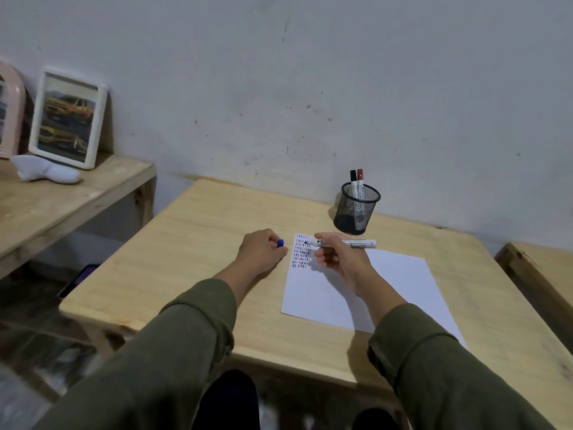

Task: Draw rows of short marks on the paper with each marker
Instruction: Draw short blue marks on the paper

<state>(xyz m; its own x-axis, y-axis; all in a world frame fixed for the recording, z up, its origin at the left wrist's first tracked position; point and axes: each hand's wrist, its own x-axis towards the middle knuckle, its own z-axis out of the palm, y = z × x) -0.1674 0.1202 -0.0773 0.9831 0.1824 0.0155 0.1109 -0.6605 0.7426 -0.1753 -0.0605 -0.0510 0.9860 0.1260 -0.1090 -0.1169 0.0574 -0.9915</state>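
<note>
A white sheet of paper (387, 290) lies on the wooden table (201, 259), with rows of short dark and red marks (300, 252) in its far left corner. My right hand (338, 259) holds an uncapped white marker (356, 243) level above those rows, tip pointing left. My left hand (262, 251) rests on the table just left of the paper, closed around the blue cap (280, 242). A black mesh pen cup (356, 212) behind the paper holds a black-capped marker (353, 178) and a red-capped marker (360, 178).
The table stands against a grey wall. A lower wooden shelf (77, 197) at the left carries a framed picture (68, 119) and a white object (46, 172). Another wooden surface (542, 268) shows at the right edge.
</note>
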